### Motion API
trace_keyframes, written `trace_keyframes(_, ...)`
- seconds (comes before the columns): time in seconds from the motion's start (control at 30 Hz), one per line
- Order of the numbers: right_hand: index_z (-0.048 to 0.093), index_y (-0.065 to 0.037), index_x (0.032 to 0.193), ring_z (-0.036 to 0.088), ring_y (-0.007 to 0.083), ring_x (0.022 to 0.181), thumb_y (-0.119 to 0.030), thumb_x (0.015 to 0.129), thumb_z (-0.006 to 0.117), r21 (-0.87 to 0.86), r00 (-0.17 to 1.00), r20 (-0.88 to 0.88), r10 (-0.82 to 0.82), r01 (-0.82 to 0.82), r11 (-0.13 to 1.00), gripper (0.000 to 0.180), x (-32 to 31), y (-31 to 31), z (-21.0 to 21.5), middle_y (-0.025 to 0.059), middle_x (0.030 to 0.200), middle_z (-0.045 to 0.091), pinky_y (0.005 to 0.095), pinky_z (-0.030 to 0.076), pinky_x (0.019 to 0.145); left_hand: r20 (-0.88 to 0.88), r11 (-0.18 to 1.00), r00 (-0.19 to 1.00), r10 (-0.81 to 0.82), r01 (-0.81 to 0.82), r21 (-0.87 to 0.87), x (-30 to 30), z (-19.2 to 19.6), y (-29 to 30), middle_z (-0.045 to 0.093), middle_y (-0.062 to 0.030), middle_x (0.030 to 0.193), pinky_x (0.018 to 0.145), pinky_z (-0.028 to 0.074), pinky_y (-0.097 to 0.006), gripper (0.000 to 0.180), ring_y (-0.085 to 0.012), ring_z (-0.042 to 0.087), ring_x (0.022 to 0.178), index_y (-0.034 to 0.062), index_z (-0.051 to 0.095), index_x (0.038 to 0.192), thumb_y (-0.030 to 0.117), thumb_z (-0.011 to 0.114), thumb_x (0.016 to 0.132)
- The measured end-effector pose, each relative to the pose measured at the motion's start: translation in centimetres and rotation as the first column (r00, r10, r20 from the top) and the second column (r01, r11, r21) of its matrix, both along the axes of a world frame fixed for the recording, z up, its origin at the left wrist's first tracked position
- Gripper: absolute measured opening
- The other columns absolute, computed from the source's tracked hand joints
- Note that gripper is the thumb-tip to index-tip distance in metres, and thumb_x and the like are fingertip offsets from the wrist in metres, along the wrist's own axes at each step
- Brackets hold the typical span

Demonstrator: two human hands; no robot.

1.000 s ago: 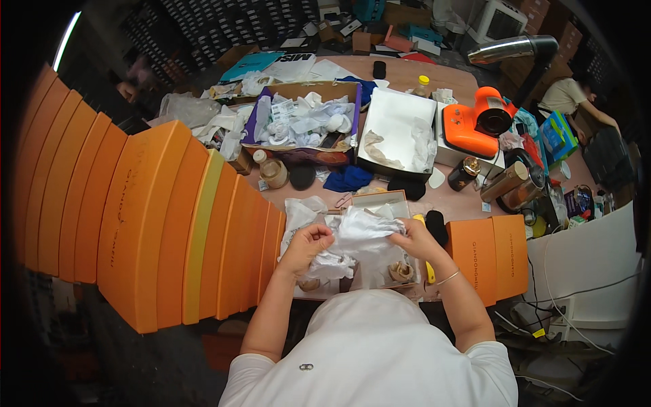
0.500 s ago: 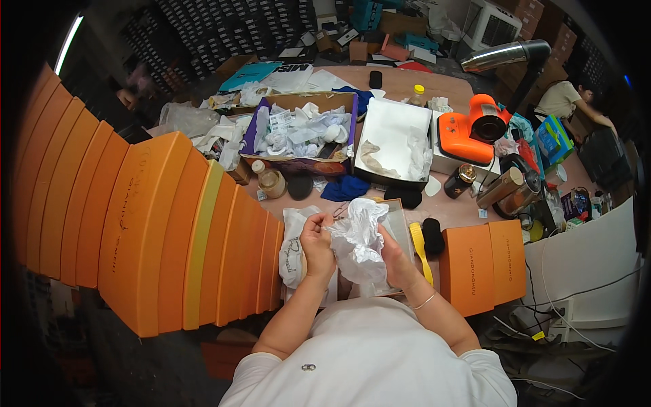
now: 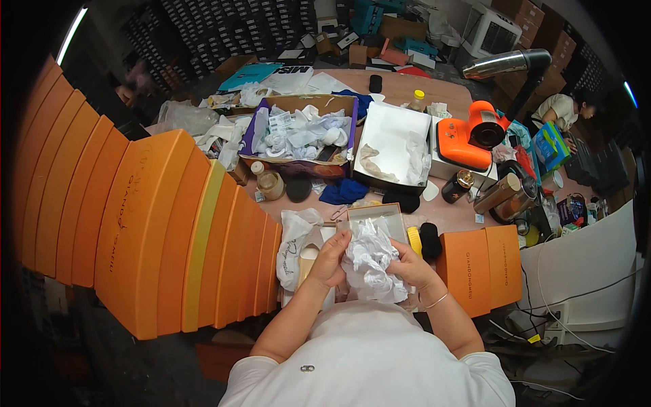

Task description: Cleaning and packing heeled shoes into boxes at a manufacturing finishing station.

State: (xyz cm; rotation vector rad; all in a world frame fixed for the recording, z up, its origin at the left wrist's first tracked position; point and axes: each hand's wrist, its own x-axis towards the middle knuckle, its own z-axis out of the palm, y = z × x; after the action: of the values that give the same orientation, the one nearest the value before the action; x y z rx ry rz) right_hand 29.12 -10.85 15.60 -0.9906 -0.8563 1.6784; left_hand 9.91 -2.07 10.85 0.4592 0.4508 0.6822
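Paper [image 3: 371, 263], pinched by curled left hand [image 3: 329, 262] and right hand [image 3: 413, 267], partly hides box [image 3: 388, 216] edge.

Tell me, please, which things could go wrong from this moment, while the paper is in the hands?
The crumpled white paper looks thin and sits between the left hand and the right hand, so a hard pull might tear it. The left forearm appears near the stack of orange boxes; a wide elbow swing could bump them. The yellow object beside the right hand could be knocked.
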Motion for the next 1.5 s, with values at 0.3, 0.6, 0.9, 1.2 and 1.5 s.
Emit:
trace_keyframes(0.3,0.057,0.0,0.122,0.06,0.0066,0.091,-0.002,0.082,0.06,-0.078,0.995,-0.016,-0.103,0.102,0.992,0.04,1.4,-0.9,-0.2,0.0011,0.106,0.064,0.0218,0.048,0.08,0.125,0.945,0.959,-0.253,0.273,-0.18,0.1,-1.2,-1.9,0.047,-0.0075,0.138,0.108,0.03,-0.043,0.081,-0.0226,0.039,0.131,0.0101,0.042,0.138,0.066,0.056,0.081)
trace_keyframes(0.6,0.057,0.001,0.121,0.059,0.0065,0.087,-0.002,0.083,0.056,-0.069,0.98,0.147,-0.132,0.143,0.987,0.038,3.0,-2.9,-3.0,0.0007,0.102,0.064,0.0217,0.048,0.077,0.185,0.999,0.982,-0.027,0.031,-0.019,0.2,2.4,0.3,0.062,-0.0008,0.115,0.096,0.046,-0.034,0.025,-0.0157,0.058,0.108,0.0159,0.058,0.113,0.014,0.064,0.089)
trace_keyframes(0.9,0.056,-0.001,0.124,0.054,0.0065,0.097,-0.007,0.089,0.056,0.207,0.829,0.507,-0.236,0.149,0.967,0.035,3.2,-3.2,-3.1,-0.0001,0.107,0.062,0.0226,0.044,0.088,-0.101,0.894,0.919,0.382,-0.339,0.291,-0.3,-0.2,0.0,0.057,0.0035,0.087,0.064,0.044,-0.02,0.01,-0.0043,0.052,0.072,0.0113,0.05,0.098,0.01,0.059,0.093)
trace_keyframes(1.2,0.066,0.003,0.101,0.052,0.0056,0.084,-0.007,0.085,0.06,0.231,0.977,0.157,-0.141,0.103,0.968,0.02,5.4,-1.5,4.2,-0.0014,0.097,0.062,0.0218,0.042,0.075,0.022,0.931,0.998,0.063,-0.067,0.359,-0.6,3.8,-1.3,0.056,-0.0121,0.12,0.096,0.042,-0.031,0.051,-0.0198,0.055,0.11,0.0076,0.037,0.133,0.04,0.05,0.096)
trace_keyframes(1.5,0.062,-0.002,0.103,0.046,0.0033,0.076,-0.009,0.087,0.06,0.274,0.86,0.422,-0.286,0.18,0.945,0.017,4.8,-2.3,-0.1,-0.0041,0.085,0.057,0.0193,0.039,0.068,-0.188,0.808,0.934,0.305,-0.149,0.571,-0.3,2.7,-4.0,0.052,-0.0089,0.128,0.099,0.038,-0.032,0.063,-0.0175,0.05,0.115,0.002,0.04,0.134,0.044,0.059,0.091)
